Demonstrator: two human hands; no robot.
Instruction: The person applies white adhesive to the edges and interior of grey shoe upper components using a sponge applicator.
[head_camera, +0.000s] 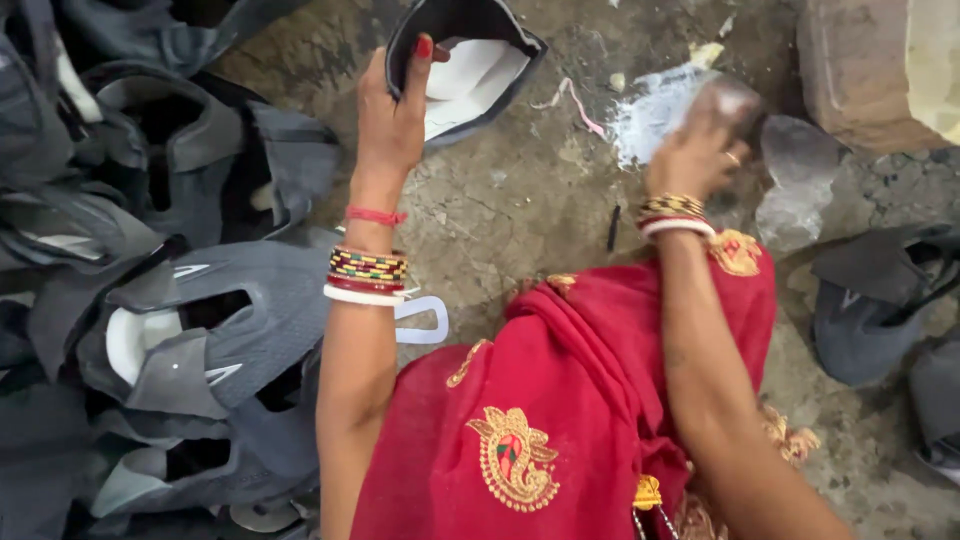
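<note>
My left hand (392, 110) grips the rim of a dark grey shoe upper (470, 60) with a white lining, held up over the concrete floor. My right hand (700, 150) reaches forward to a blurred grey piece (735, 100) beside a crumpled clear plastic sheet (660, 110); whether the fingers close on it is unclear through the motion blur. Both wrists carry coloured bangles. A red embroidered cloth (560, 420) covers my lap below the arms.
A heap of grey shoe uppers (180, 330) fills the left side. More grey uppers (870, 310) lie at the right. A brown block (860, 70) stands at the top right. A white loop (425, 320) lies on the cracked concrete floor (520, 190).
</note>
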